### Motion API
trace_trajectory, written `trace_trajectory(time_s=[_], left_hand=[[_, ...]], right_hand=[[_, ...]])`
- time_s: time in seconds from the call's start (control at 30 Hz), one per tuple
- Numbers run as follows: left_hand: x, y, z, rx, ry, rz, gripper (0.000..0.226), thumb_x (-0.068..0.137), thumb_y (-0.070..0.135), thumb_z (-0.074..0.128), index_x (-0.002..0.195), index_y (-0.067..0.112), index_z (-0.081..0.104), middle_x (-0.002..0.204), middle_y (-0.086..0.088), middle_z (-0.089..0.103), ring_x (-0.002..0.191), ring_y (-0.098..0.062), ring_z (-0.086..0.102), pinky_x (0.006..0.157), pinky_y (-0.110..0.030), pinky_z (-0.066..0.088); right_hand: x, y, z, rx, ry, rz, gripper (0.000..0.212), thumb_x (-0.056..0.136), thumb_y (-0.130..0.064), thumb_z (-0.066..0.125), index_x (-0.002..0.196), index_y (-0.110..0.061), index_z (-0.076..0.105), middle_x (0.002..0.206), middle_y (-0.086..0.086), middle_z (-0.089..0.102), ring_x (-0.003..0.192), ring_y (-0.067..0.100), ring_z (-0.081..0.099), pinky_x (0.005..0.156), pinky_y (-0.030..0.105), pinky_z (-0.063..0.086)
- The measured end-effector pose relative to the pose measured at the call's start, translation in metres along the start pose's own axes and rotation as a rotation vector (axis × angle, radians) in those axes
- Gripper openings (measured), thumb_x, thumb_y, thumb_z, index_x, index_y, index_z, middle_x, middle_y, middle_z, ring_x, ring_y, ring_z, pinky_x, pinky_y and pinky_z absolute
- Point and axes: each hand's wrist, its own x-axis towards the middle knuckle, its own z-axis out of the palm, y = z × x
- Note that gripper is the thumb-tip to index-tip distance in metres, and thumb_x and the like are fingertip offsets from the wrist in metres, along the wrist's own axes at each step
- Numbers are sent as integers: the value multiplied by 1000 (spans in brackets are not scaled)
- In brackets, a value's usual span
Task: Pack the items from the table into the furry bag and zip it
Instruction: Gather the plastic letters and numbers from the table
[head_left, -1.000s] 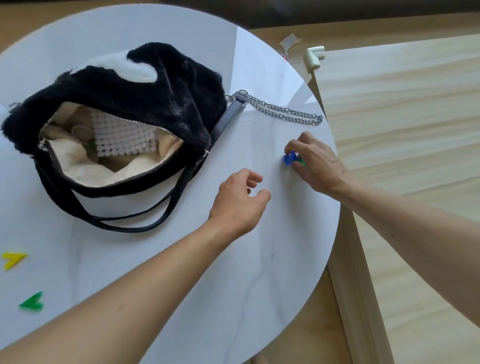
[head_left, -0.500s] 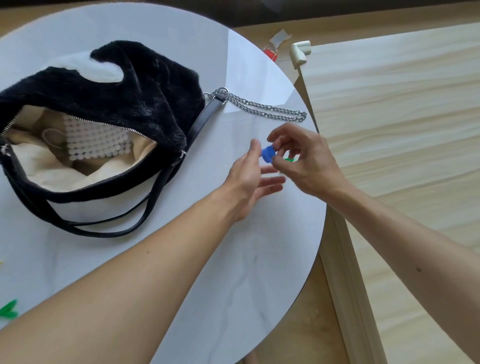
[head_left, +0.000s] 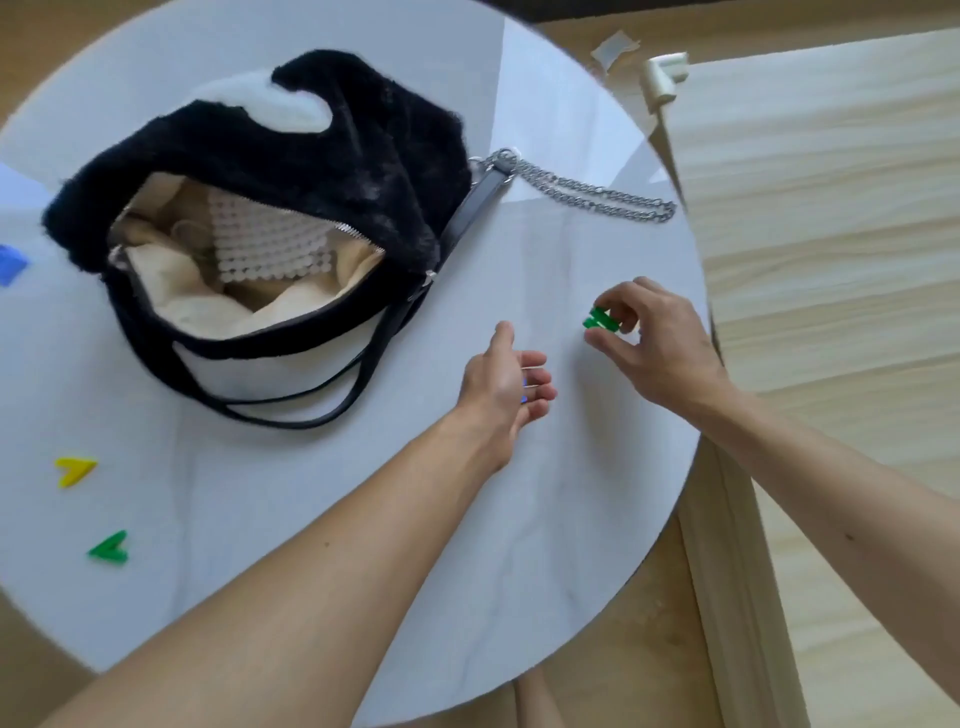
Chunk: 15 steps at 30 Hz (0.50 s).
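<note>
Right hand pinches the green clip in its fingers, left hand cupped loosely around something blue; best carry both straight over the furry bag's open mouth and drop.

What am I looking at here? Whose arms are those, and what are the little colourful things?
There is no machine, just a person. A camera worn on the person's head looks down, so you see both arms reaching out over a round white table.

The right hand pinches a small green clip between its fingertips. The left hand is cupped beside it, with a tiny bit of blue peeking between its fingers; what it is, I cannot tell.

On the table lies a black furry bag, unzipped and open. Inside is a white beaded thing. The bag's silver chain trails to the right.

Still lying out are a yellow clip and another green clip.
</note>
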Motion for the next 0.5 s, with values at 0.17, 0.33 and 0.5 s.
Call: trace_trajectory(time_s=[0.17, 0.33, 0.5], left_hand=[[-30, -12, -60, -146, -111, -24, 53, 104, 47, 39, 80, 11, 69, 65, -1, 66, 61, -19, 59, 58, -28, 52], [-64, -53, -176, 54, 164, 98, 45, 103, 44, 40, 83, 12, 64, 63, 5, 52, 51, -12, 42, 50, -25, 42], [-95, -85, -299, 150, 444, 188, 45, 103, 43, 46, 69, 14, 52, 50, 9, 40, 40, -7, 32, 42, -19, 29]], right_hand=[[-72, -118, 40, 263, -77, -190, 17, 80, -20, 71, 93, -16, 61, 82, -17, 56, 83, 17, 55, 74, 29, 47], [-118, -188, 91, 313, -211, -241, 44, 75, -34, 83, 109, -17, 61, 115, -4, 52, 105, 17, 54, 91, 30, 43], [-167, -222, 157, 119, -434, -384, 71, 75, -55, 72, 133, -22, 51, 132, 2, 45, 110, 20, 54, 89, 37, 50]])
